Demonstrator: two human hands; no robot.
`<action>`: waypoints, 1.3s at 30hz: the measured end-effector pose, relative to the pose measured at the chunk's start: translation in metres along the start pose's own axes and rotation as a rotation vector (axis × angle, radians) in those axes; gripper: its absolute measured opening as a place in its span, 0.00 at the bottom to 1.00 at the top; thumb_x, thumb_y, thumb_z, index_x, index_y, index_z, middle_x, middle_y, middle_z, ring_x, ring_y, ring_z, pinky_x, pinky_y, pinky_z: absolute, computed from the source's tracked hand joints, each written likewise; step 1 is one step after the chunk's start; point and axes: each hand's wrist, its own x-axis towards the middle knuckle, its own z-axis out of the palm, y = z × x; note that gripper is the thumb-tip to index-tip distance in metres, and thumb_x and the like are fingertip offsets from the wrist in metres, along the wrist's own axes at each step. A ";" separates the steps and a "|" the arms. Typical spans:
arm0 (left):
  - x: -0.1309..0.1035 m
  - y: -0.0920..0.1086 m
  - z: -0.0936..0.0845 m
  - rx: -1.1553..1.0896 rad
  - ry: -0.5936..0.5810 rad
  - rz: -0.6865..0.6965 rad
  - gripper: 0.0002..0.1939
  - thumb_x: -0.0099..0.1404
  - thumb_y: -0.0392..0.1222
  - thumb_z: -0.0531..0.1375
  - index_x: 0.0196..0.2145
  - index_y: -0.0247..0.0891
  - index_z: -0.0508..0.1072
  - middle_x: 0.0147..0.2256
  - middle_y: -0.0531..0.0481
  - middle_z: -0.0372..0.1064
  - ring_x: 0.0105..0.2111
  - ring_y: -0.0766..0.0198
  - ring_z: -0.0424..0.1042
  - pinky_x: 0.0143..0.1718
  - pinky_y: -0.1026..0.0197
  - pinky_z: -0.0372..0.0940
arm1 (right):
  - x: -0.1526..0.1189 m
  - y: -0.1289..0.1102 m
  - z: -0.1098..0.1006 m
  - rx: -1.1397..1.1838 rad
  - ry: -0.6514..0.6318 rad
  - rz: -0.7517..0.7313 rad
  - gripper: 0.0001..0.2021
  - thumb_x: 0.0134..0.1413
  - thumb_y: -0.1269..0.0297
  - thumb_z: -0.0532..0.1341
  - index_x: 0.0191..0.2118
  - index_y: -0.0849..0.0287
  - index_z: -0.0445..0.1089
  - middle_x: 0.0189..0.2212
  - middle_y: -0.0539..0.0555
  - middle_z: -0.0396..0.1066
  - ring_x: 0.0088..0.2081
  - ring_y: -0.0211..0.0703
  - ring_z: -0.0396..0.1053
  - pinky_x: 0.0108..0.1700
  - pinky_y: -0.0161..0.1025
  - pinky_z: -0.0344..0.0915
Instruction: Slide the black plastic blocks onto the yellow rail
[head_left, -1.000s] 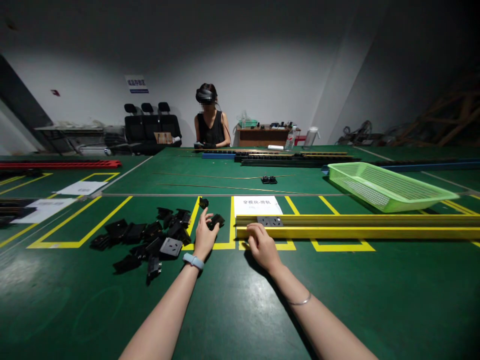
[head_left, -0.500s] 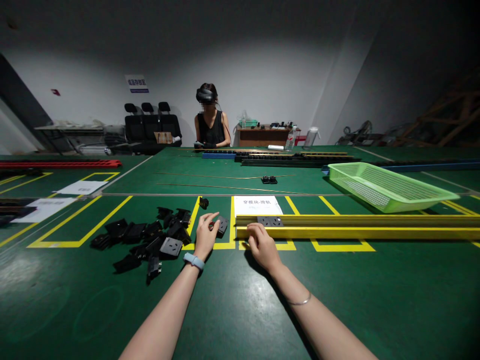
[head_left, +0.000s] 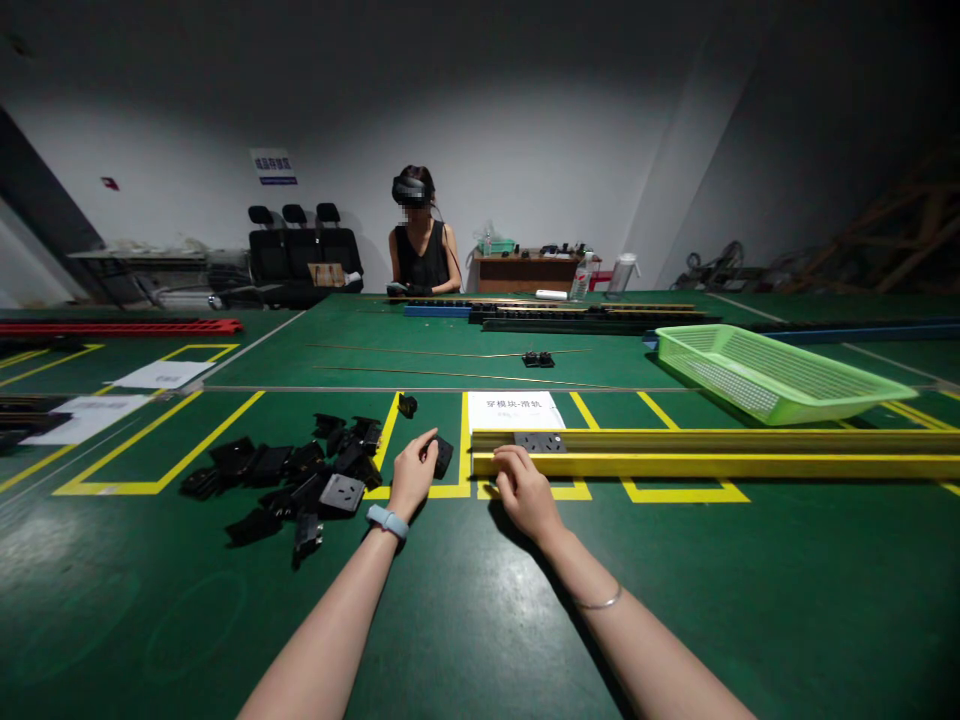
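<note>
My left hand (head_left: 415, 474), with a light blue band at the wrist, is closed on a black socket module (head_left: 443, 457) at the left of the yellow rail. My right hand (head_left: 523, 490) has its curled fingers on the near edge of the yellow rail (head_left: 712, 465) by its left end. Two grey socket modules (head_left: 540, 442) sit in the rail's channel just beyond those fingers. Left of my left hand lies a loose pile of black modules (head_left: 289, 470), with one grey module (head_left: 342, 494) face up at its right side.
A green basket (head_left: 780, 375) stands at the right behind the rail. A white paper (head_left: 515, 408) lies behind the rail's left end. Thin rods and two small black parts (head_left: 538, 359) lie farther back. A person (head_left: 424, 245) sits across the table.
The module at my left hand has turned, so its face now looks darker and tilted. My left fingers have closed a little around it. My right hand has stayed in place.
</note>
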 end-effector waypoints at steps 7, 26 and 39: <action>-0.001 0.006 0.000 -0.143 0.017 -0.096 0.20 0.63 0.47 0.54 0.50 0.38 0.71 0.34 0.46 0.74 0.29 0.63 0.71 0.33 0.60 0.66 | 0.000 0.000 0.000 0.002 0.006 -0.008 0.11 0.57 0.70 0.49 0.42 0.56 0.64 0.44 0.55 0.66 0.42 0.41 0.67 0.44 0.39 0.67; -0.005 0.014 0.026 -0.608 -0.054 -0.168 0.24 0.64 0.42 0.55 0.57 0.36 0.58 0.55 0.37 0.62 0.44 0.62 0.72 0.47 0.57 0.67 | 0.000 0.000 0.000 0.003 0.004 0.007 0.11 0.56 0.70 0.49 0.43 0.56 0.65 0.44 0.56 0.66 0.43 0.41 0.67 0.44 0.39 0.67; -0.009 0.010 0.031 -0.638 -0.095 -0.148 0.25 0.63 0.46 0.56 0.57 0.37 0.60 0.52 0.39 0.65 0.39 0.64 0.73 0.44 0.58 0.68 | 0.001 -0.001 0.000 0.001 0.002 0.009 0.11 0.56 0.70 0.49 0.43 0.56 0.65 0.44 0.55 0.66 0.42 0.41 0.67 0.43 0.39 0.67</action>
